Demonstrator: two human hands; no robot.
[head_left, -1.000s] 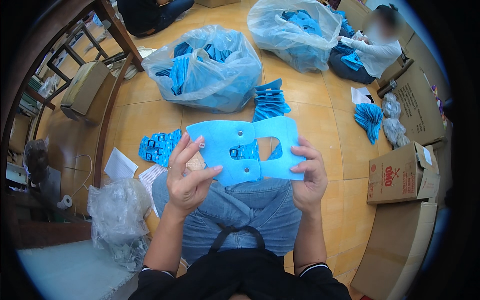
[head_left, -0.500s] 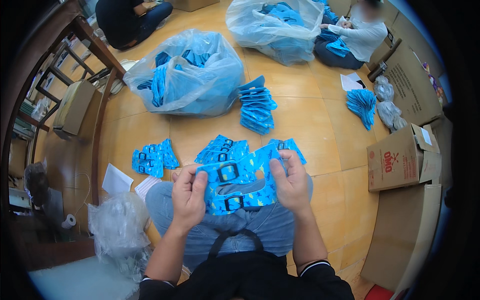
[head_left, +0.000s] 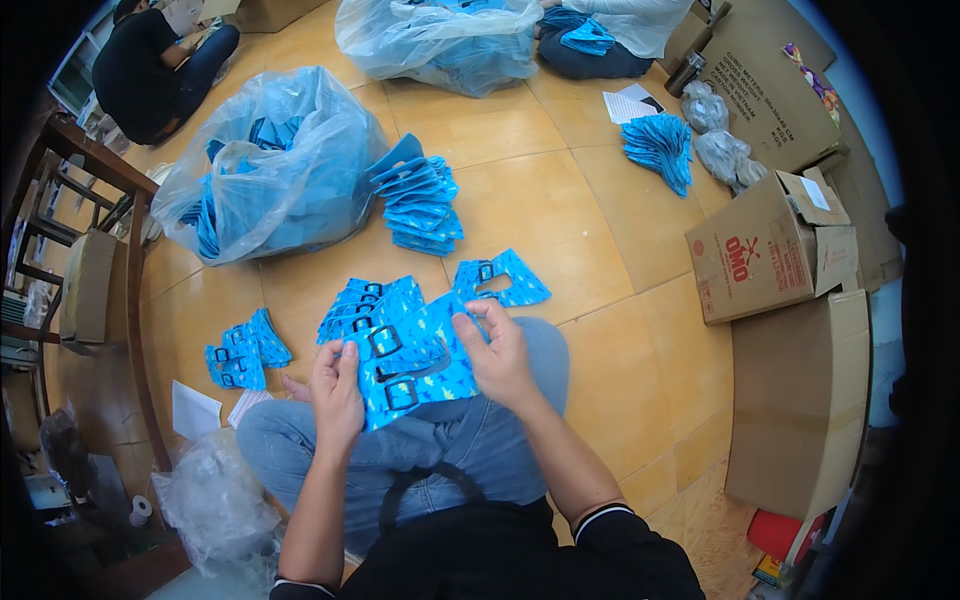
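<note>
Between my hands, above my lap, is a flat blue printed fabric piece (head_left: 425, 347) with a cut-out and two black buckles. My left hand (head_left: 338, 390) pinches its left edge, thumb on top. My right hand (head_left: 497, 358) grips its upper right end, fingers partly hidden behind it. Just beyond lies an overlapping row of similar buckled pieces (head_left: 372, 300). To its right a single buckled piece (head_left: 522, 283) rests on the floor, and a smaller group (head_left: 240, 352) lies at the left.
A fanned stack of blue pieces (head_left: 418, 205) stands beside a clear plastic bag (head_left: 285, 165) full of blue material. Another full bag (head_left: 435, 45) and two seated people are farther off. Cardboard boxes (head_left: 765, 255) line the right side; a wooden frame (head_left: 135, 260) stands left.
My view has swung to the right, so the surroundings sit farther left. The held piece is more tilted, its right end higher. Both hands keep their hold.
</note>
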